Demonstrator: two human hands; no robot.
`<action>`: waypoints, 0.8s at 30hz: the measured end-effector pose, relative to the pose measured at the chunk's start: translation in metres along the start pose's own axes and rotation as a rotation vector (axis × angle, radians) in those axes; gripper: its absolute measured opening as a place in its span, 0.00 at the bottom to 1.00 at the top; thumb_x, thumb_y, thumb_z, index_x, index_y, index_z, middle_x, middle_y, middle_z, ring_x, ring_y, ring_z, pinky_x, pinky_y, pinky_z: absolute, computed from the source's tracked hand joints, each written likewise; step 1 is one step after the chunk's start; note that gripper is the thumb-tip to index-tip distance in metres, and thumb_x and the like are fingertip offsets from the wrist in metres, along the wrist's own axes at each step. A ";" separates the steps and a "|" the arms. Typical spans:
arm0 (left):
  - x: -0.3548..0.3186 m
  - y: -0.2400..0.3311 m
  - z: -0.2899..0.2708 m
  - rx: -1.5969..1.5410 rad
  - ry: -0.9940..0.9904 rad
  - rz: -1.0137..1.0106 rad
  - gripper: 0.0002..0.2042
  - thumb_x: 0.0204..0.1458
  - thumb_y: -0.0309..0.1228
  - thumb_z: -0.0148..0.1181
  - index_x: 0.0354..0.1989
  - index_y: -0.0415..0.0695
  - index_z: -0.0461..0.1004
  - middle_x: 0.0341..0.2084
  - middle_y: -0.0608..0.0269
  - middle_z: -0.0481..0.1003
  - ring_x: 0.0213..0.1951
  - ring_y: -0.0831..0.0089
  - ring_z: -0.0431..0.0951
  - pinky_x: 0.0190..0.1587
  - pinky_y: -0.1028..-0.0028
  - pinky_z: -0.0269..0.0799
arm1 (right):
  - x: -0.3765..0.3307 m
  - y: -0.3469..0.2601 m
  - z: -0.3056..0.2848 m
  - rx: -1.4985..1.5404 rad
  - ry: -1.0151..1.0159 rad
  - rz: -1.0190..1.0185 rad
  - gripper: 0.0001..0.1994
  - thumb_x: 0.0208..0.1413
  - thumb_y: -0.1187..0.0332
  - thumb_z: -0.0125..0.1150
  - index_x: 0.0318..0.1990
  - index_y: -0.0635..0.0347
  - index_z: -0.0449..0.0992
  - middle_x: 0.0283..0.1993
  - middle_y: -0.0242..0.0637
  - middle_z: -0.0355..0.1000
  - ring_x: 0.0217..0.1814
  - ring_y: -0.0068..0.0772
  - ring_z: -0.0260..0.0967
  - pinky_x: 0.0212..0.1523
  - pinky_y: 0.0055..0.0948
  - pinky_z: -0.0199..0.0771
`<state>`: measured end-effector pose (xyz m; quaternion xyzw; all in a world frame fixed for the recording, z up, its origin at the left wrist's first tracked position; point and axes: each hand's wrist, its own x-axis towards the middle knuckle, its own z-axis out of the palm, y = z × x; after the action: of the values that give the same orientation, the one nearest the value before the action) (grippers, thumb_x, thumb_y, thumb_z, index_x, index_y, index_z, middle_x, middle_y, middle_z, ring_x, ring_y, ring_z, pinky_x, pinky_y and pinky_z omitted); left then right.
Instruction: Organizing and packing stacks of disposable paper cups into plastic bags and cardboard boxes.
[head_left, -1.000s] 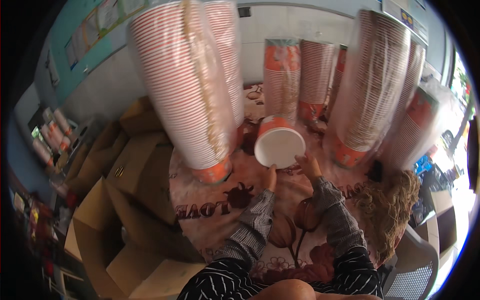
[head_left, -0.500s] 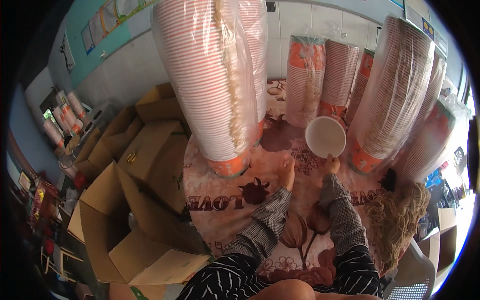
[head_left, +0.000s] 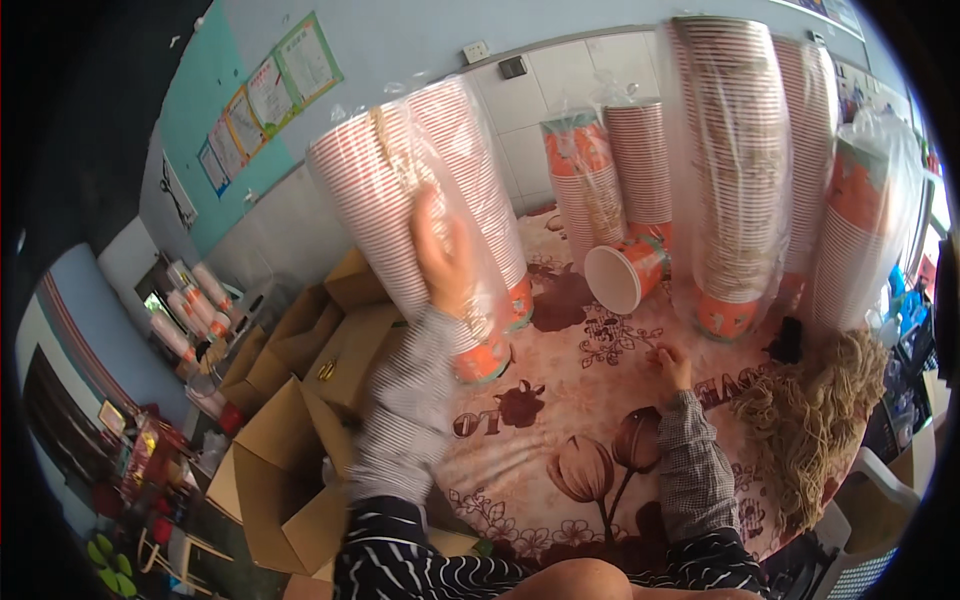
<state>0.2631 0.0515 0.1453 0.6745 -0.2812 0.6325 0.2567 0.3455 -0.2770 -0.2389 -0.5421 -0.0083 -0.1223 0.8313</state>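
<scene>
My left hand (head_left: 445,255), slightly blurred, is raised against the right side of a tall stack of paper cups (head_left: 365,190) in clear plastic. Its fingers are stretched upward with the thumb apart, laid over a pale strip of twine that runs down the stack. The cups have red-striped rims and an orange bottom cup, and the stack leans to the left. Low over the table, my right hand (head_left: 674,368) has its fingers curled in, with nothing visible in them. Beyond it a single paper cup (head_left: 613,281) lies on its side, white mouth facing me.
More wrapped cup stacks (head_left: 735,170) stand along the back and right of the flowered tablecloth (head_left: 590,385). A tangled brown hank of twine (head_left: 825,425) hangs over the right edge by a plastic chair (head_left: 870,530). Open cardboard boxes (head_left: 290,470) crowd the left.
My left hand has risen from the table to the tall stack at left. The right hand has let go of the cup, which now lies tipped over. The head view has shifted.
</scene>
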 end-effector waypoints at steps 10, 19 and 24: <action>0.189 -0.102 -0.076 0.859 -0.392 -0.074 0.25 0.61 0.38 0.54 0.66 0.42 0.66 0.64 0.48 0.66 0.66 0.50 0.63 0.68 0.58 0.59 | -0.049 -0.033 0.030 -0.090 -0.040 0.051 0.07 0.65 0.76 0.51 0.45 0.69 0.75 0.35 0.39 0.75 0.31 0.30 0.76 0.34 0.28 0.80; 0.203 -0.081 -0.096 0.652 -0.468 -0.267 0.18 0.57 0.39 0.60 0.48 0.38 0.79 0.39 0.49 0.82 0.44 0.56 0.82 0.48 0.65 0.75 | -0.042 -0.031 0.028 -0.065 -0.025 0.092 0.08 0.65 0.74 0.52 0.45 0.67 0.76 0.32 0.38 0.76 0.28 0.28 0.76 0.28 0.27 0.79; 0.208 -0.076 -0.129 0.492 -0.465 -0.228 0.12 0.60 0.33 0.60 0.44 0.36 0.78 0.30 0.59 0.80 0.34 0.74 0.78 0.40 0.72 0.73 | -0.041 -0.028 0.031 -0.049 -0.057 0.072 0.07 0.66 0.75 0.52 0.44 0.68 0.75 0.32 0.40 0.75 0.29 0.30 0.76 0.28 0.29 0.80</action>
<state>0.2337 0.1841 0.3621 0.8690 -0.0943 0.4783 0.0846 0.3036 -0.2519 -0.2075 -0.5656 -0.0094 -0.0772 0.8210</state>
